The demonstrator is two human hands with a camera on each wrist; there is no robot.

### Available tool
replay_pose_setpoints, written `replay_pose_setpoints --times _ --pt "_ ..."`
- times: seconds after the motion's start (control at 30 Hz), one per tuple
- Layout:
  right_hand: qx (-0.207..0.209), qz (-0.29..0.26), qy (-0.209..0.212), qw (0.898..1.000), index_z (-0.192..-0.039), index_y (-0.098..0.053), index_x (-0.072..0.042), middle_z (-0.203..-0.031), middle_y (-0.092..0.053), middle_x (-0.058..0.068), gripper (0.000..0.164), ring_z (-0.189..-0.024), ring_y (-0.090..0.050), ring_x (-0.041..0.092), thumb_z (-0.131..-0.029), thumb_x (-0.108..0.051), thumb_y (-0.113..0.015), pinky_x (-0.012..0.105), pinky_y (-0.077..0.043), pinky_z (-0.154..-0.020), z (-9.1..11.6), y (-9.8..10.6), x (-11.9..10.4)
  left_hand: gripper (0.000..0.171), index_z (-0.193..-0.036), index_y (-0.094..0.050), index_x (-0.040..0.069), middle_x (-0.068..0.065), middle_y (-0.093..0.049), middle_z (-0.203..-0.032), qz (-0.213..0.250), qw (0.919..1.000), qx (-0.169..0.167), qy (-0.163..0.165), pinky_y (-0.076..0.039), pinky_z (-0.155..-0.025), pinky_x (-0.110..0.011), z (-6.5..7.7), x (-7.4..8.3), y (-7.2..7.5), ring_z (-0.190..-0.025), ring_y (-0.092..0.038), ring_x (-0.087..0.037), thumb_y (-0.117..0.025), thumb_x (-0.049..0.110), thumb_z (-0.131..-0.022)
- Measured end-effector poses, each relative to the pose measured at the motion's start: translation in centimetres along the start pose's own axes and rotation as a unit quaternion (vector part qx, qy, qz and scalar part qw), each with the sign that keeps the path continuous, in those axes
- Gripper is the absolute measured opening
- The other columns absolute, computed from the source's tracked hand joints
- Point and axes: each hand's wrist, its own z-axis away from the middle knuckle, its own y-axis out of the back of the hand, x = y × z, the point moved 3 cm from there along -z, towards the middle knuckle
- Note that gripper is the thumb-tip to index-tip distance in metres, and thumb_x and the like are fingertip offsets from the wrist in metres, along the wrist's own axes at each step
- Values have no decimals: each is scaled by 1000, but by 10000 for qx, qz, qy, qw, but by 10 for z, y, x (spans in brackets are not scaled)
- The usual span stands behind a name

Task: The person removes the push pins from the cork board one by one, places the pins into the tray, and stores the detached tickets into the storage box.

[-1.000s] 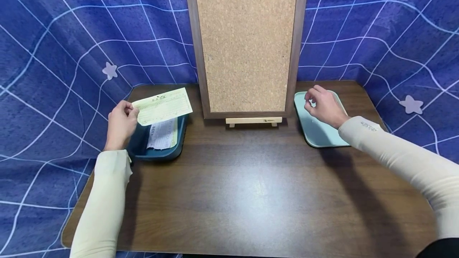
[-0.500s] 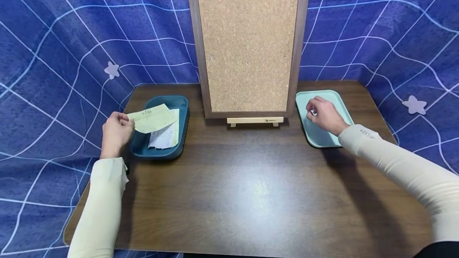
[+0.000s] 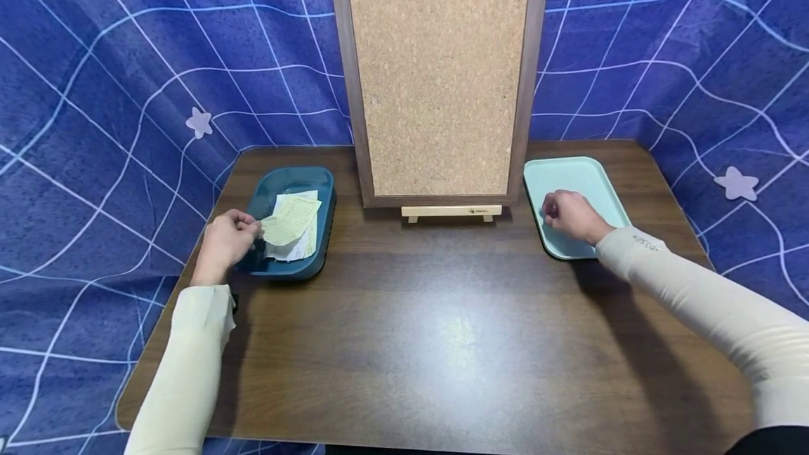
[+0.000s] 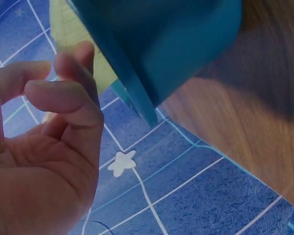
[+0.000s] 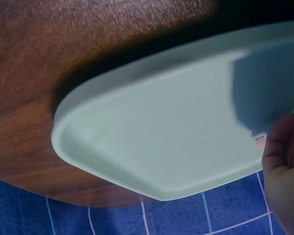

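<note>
Over the dark blue bin (image 3: 325, 223) at the left is my left hand (image 3: 227, 241). Its fingertips are right at the near-left edge of a pale yellow printed slip (image 3: 293, 220), which lies slanted over other papers (image 3: 306, 244) in the bin. The left wrist view shows a gap between the thumb and fingers (image 4: 63, 95), with the yellow slip (image 4: 71, 36) behind them. My right hand (image 3: 575, 216) is low over the mint-green tray (image 3: 590, 177), fingers curled. Only part of it shows in the right wrist view; I cannot tell whether it pinches something small.
A framed cork board (image 3: 442, 83) stands upright at the back centre on a small wooden easel base (image 3: 451, 211). The brown tabletop (image 3: 404, 300) stretches in front. Blue curtains (image 3: 126, 76) with white lines and star shapes surround the table.
The yellow slip has come down from above the bin onto the papers inside. My left hand has lowered with it and moved slightly right. My right hand has dropped lower over the tray, fingers curled further.
</note>
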Motion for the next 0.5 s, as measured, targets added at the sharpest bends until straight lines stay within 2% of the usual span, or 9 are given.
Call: replay_pose_setpoints --times 0.13,0.27,0.37,0.5 --pt "-82 -34 -65 9999 -76 -61 -3 -70 -56 7 10 -66 -54 25 -71 3 -67 43 -43 -63 1 -1 -1 20 -93 -58 0 -16 -69 -79 8 9992 -394 -85 -43 -52 -30 2 2 -3 -58 -64 -18 -51 19 -93" --pt "-129 -25 -167 9998 -77 -61 -3 -71 -56 8 9 -67 -54 25 -72 3 -67 44 -43 -63 3 -1 -1 26 -93 -60 2 -9 -68 -70 -162 9968 -780 -8 -42 -54 -32 -1 3 -7 -58 -61 -19 -47 24 -95" --pt "-163 -11 -229 9996 -76 -62 -3 -70 -56 7 9 -66 -54 25 -72 2 -67 44 -43 -64 6 0 0 28 -92 -62 2 -4 -65 -65 -390 9966 -728 -63 -40 -57 -34 -2 8 -8 -63 -58 -24 -47 26 -95" --pt "-218 37 -236 9995 -77 -62 -2 -69 -57 8 7 -66 -54 26 -73 0 -67 45 -43 -64 5 2 0 24 -90 -65 4 -6 -64 -72 -548 9972 -281 -414 -39 -62 -39 1 24 -8 -71 -56 -29 -49 22 -92"
